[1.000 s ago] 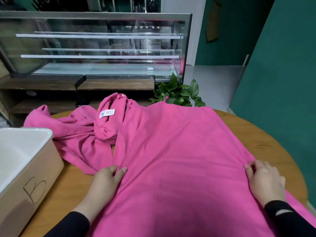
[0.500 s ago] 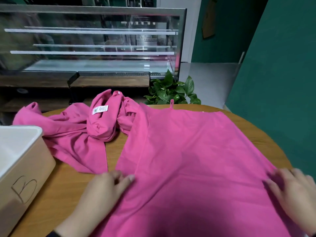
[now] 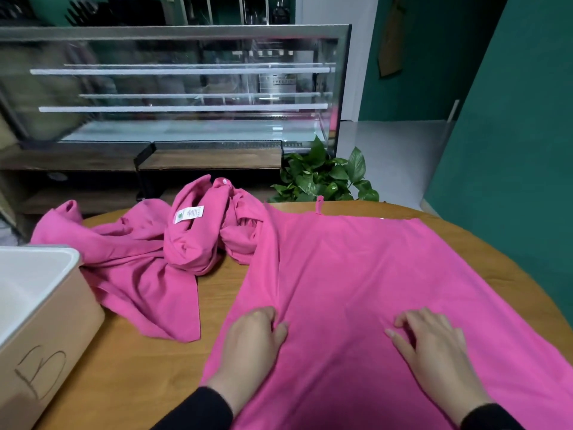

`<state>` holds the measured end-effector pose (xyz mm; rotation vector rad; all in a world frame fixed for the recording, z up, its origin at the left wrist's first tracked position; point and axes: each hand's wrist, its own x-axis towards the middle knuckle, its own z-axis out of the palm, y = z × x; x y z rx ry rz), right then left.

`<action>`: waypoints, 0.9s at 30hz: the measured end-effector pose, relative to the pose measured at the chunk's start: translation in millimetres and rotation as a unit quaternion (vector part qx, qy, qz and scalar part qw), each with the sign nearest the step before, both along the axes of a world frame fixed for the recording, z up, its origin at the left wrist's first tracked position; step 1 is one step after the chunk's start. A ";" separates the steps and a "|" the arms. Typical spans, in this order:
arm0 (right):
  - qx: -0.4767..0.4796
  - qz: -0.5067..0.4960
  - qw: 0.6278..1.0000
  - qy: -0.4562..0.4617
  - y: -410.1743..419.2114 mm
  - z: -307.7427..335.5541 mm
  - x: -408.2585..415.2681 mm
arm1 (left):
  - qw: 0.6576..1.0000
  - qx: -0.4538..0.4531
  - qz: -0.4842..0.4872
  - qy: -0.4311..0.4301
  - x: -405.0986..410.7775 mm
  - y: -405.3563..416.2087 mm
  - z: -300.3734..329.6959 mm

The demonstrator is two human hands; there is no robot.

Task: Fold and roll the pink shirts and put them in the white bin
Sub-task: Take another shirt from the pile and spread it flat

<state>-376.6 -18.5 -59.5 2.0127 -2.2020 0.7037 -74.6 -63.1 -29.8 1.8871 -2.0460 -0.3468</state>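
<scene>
smoothing the spread pink shirt (image 3: 356, 274) flat on the round tabletop (image 3: 161, 361) before the first fold, to judge by the hands. best done with slow outward strokes from the middle, chasing out the ridge that runs up from the left hand (image 3: 251, 342), then squaring the near left edge so the fold lands straight. left grip pinching that edge of cloth at lower centre of the frame, fingers curled into it; right hand (image 3: 434, 339) released, fingers loosely spread and resting on the fabric just right of centre. second pink shirt (image 3: 148, 259) lying crumpled at left centre, label up, touching the white bin (image 3: 46, 305) at the lower left edge, nothing visible inside it. against the frame half a second back: right hand moved in from the far right edge toward the middle of the shirt, left hand holding much the same spot.
</scene>
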 end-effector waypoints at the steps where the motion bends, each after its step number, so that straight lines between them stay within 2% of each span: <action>1: -0.003 0.004 1.000 -0.003 7.3 -0.1 -4.8 | 1.000 0.017 -0.009 0.000 0.5 10.3 0.5; 5: -0.025 0.024 0.999 0.011 43.7 1.5 -21.6 | 0.988 0.150 -0.025 -0.014 8.6 48.5 14.8; 7: -0.032 0.025 0.999 0.012 58.2 2.2 -28.1 | 0.977 0.211 -0.030 0.017 12.3 56.9 27.3; 10: -0.018 0.025 1.000 0.000 65.3 10.8 -30.8 | 0.954 0.229 -0.020 0.191 16.1 40.7 39.1; 13: 0.007 0.047 0.998 -0.052 48.5 24.2 -31.1 | 0.897 0.222 0.027 0.382 7.0 -4.7 52.1; 14: 0.008 0.045 0.996 -0.078 38.6 27.8 -30.3 | 0.879 0.222 0.053 0.419 0.9 -22.4 54.2; 16: -0.002 0.031 0.995 -0.092 15.9 31.0 -23.1 | 0.868 0.227 0.073 0.435 -9.2 -50.7 57.1; 18: -0.016 -0.010 0.998 -0.064 -10.3 30.8 -22.1 | 0.891 0.225 0.063 0.388 -15.3 -74.9 49.4; 20: -0.003 -0.082 0.996 -0.040 -33.7 31.1 -32.5 | 0.944 0.195 0.045 0.264 -14.8 -97.2 37.5; 22: 0.013 -0.141 0.989 -0.039 -51.5 30.8 -51.5 | 0.978 0.150 0.038 0.141 -13.4 -114.5 31.4; 27: 0.055 -0.212 0.976 0.010 -73.1 24.4 -82.2 | 0.997 0.080 0.009 -0.011 -26.4 -120.3 21.0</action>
